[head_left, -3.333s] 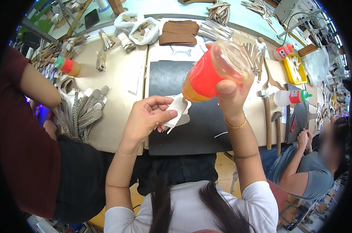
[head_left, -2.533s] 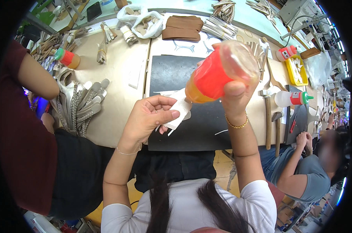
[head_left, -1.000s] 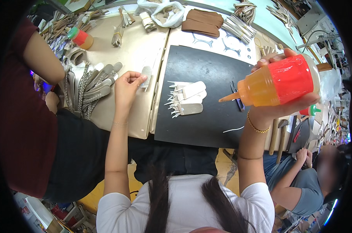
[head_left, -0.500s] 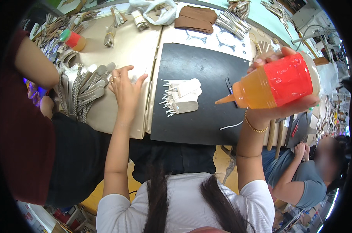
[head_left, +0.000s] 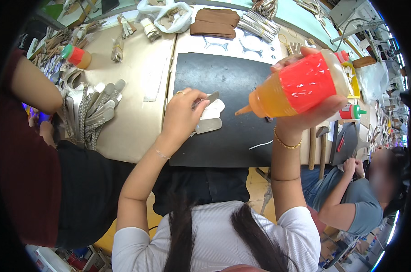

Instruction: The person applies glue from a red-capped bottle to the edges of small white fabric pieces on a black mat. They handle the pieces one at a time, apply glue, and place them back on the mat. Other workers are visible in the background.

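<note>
My right hand is wrapped round a squeeze bottle of amber liquid with a red label. It is raised over the right of the black mat, its orange nozzle pointing left and slightly down. My left hand is closed, thumb and fingertips pinching a small grey round-ended strap piece. Directly below it lies a small fan of white and silver strap pieces on the mat, their narrow ends hidden by my hand. A thin white strip rests near the mat's front edge.
Braided and silver straps lie heaped at left, beside a co-worker's arm. Another glue bottle stands behind them. Brown strips and a plastic bag are at the back. Hammers lie right, near a seated person.
My left hand has moved right from the beige tabletop onto the strap pieces and closed on one. The bottle in my right hand has shifted slightly left and up.
</note>
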Demonstrator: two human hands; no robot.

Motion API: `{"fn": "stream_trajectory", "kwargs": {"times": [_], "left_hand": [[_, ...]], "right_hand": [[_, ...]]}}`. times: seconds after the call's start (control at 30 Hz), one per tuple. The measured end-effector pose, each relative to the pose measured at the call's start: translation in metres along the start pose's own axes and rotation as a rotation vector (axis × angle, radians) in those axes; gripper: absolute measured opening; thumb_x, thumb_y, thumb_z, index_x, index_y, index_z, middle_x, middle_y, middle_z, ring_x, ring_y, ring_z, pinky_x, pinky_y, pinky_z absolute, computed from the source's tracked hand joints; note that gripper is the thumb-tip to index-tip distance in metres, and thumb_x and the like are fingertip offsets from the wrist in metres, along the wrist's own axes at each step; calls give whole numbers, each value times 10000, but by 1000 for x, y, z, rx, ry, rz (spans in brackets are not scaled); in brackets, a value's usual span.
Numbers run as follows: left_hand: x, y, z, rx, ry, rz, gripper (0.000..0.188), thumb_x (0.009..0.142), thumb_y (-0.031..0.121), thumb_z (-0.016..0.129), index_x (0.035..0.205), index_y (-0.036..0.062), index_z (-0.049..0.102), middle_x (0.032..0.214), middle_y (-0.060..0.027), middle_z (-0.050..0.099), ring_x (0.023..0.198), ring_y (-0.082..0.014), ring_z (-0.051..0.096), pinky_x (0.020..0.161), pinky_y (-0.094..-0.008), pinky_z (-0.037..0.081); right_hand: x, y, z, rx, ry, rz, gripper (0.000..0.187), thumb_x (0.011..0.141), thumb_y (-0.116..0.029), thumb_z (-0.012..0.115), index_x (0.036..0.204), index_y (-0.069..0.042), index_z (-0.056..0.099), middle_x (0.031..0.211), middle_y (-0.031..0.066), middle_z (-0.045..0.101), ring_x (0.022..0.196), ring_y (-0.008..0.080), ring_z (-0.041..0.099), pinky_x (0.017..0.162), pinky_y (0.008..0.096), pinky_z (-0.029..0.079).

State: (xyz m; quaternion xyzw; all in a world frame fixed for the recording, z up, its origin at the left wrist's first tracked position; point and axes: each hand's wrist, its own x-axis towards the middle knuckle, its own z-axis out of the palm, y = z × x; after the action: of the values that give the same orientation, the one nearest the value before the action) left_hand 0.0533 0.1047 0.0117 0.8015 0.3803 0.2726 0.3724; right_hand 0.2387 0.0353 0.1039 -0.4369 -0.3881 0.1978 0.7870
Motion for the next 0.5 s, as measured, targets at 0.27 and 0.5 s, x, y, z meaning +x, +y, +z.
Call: {"fn": "stream_trajectory", "kwargs": {"times": [0.27,0.5], "left_hand": [[-1,26,-35,-905,-260,-526,306,788,15,682,1061,-50,560,752,-59,620,529,-87,568,471,-195,462],[-10,45,-44,-917,-343,-513,342,767,6,694,1075,-70,566,818,-88,638,559,-74,582,457,-172,480]], "right_hand": [[4,20,4,-88,-92,-242,803,734,-633,639,1104,75,553,1097,162,588,1013,226,577,850,329,477],[-1,15,8,7,-156,-165,787,650,-535,780,1101,69,556,1095,130,578,982,209,587,844,311,470]]}}
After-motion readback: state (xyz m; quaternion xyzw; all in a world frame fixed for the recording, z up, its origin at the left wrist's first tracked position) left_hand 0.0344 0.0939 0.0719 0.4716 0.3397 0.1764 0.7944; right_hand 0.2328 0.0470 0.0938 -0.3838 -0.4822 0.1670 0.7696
